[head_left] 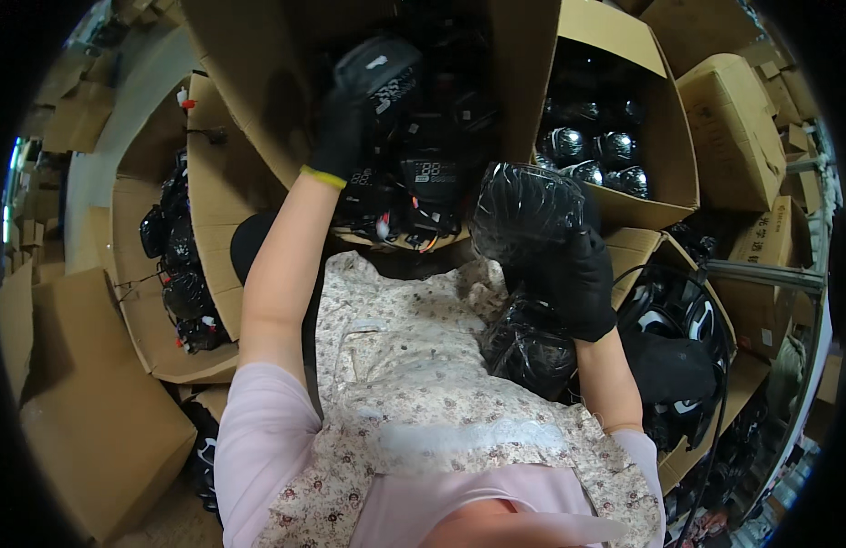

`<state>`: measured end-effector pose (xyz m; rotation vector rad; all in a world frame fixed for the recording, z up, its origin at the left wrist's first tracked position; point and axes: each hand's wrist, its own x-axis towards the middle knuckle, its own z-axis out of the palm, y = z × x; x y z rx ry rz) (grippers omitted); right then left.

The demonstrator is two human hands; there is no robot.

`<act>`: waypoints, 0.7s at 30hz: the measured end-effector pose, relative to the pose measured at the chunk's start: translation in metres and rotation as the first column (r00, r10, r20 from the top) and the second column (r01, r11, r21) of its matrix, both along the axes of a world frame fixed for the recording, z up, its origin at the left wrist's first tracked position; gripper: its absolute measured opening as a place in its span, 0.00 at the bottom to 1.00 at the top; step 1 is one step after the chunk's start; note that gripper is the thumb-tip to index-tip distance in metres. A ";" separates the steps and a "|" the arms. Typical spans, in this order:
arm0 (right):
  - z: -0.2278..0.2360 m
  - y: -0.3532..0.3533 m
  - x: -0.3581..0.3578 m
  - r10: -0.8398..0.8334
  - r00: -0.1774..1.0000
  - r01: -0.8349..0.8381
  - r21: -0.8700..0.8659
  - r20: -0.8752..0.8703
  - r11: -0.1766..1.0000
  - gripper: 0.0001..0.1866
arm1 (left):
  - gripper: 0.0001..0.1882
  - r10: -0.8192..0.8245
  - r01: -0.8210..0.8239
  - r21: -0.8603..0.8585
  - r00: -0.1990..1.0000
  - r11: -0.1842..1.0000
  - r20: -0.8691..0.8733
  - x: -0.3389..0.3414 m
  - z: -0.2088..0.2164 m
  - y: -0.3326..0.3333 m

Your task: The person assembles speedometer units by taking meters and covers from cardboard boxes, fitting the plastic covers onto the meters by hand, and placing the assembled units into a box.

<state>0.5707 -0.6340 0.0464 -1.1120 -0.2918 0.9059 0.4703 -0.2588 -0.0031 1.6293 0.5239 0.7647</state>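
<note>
Cardboard boxes (103, 402) are crowded around. At the edge of an open box (236, 82), a glossy black part (523, 215) in creased clear film (532, 183) is grasped by the right hand (576, 281); a dark, white-marked panel (377, 71) is gripped by the left hand (341, 128).

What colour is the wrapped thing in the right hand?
The wrapped thing looks black and shiny; the head view shows it best.

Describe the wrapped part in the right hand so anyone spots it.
Find the large open box at top centre. Below its right side, the right hand grips a glossy black part in clear wrap. Another wrapped part shows below that hand; this one is higher, nearer the box.
</note>
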 end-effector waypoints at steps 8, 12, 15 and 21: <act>0.007 0.005 -0.006 0.099 0.995 -0.097 -0.133 0.008 0.986 0.17 | 0.19 0.234 -0.014 -0.347 0.762 0.938 0.603 -0.111 0.037 -0.010; 0.002 0.007 -0.005 0.113 0.994 -0.112 -0.068 0.000 0.991 0.15 | 0.19 0.371 -0.371 0.145 0.928 0.917 0.027 -0.108 -0.012 0.040; 0.002 0.008 -0.007 0.094 0.996 -0.094 -0.030 0.001 0.995 0.16 | 0.20 0.234 -0.227 0.135 0.972 0.965 -0.034 -0.101 -0.041 0.043; 0.008 0.009 -0.010 0.036 0.999 -0.036 -0.060 -0.003 0.998 0.16 | 0.28 0.106 0.463 -0.503 0.651 0.730 0.752 -0.113 0.005 0.015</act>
